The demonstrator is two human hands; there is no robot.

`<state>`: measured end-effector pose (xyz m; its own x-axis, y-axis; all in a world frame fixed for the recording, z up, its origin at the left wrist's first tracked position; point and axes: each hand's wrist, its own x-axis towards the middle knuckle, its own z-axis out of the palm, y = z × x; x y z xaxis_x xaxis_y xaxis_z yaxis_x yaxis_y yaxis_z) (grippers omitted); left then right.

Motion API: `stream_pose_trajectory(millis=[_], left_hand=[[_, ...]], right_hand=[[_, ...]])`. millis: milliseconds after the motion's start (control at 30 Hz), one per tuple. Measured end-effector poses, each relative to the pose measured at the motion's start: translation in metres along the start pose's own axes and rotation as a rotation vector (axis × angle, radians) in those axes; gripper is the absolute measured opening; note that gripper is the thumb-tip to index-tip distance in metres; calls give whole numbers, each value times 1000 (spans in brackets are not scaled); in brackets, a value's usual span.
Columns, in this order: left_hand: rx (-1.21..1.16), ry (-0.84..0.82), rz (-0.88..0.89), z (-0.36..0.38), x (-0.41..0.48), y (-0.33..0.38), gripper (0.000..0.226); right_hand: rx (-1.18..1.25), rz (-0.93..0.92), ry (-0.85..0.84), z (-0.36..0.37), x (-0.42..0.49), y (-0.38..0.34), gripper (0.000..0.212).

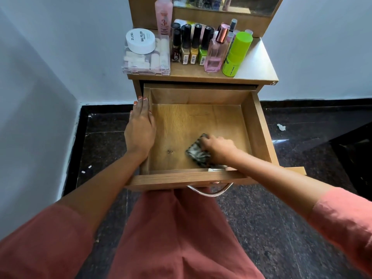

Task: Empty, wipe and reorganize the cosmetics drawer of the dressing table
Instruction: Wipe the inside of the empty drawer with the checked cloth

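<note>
The wooden drawer (259, 125) of the dressing table is pulled out and holds only a cloth. My left hand (141, 127) lies flat over the drawer's left wall, fingers wrapped on its rim. My right hand (218, 148) presses a dark patterned cloth (196, 153) against the drawer floor near the front right. The cosmetics stand on the tabletop (255, 63): several nail polish bottles (191, 45), a pink perfume bottle (216, 51), a green bottle (237, 54), a tall pink bottle (163, 16), and a white jar (141, 40) on a clear plastic box (146, 59).
A mirror (227, 4) rises behind the tabletop. White walls close in on the left and behind. The floor is dark polished stone with a scrap of paper (281, 127) on the right. A metal handle (210, 191) hangs under the drawer front, above my pink-clad lap.
</note>
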<state>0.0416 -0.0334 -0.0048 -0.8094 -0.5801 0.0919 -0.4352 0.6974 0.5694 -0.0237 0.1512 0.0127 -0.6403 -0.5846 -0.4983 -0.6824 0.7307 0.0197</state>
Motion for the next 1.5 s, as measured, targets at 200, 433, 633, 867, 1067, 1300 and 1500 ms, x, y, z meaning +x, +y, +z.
stream_pose_trajectory(millis=[200,433,633,867,1067,1300,1500], left_hand=[[-12,3,-6,1,1,-1,44],[7,3,-3,1,1,0,44],[4,-1,-5,0,1,0,44],[14,-13,-28,1,2,-1,45],[31,-10,-21,1,2,0,44],[52,-13,-10,1,0,0,45],[64,-19,-15,2,1,0,45]], right_hand=[[-154,267,-14,2,-24,52,57],[77,185,-113,-5,-11,26,38],[239,69,-90,-12,-1,-24,32],[119,45,-60,-5,3,-31,36],[13,232,-57,3,-20,34,35],[66,142,-106,3,-22,48,31],[41,49,17,-15,-4,63,33]])
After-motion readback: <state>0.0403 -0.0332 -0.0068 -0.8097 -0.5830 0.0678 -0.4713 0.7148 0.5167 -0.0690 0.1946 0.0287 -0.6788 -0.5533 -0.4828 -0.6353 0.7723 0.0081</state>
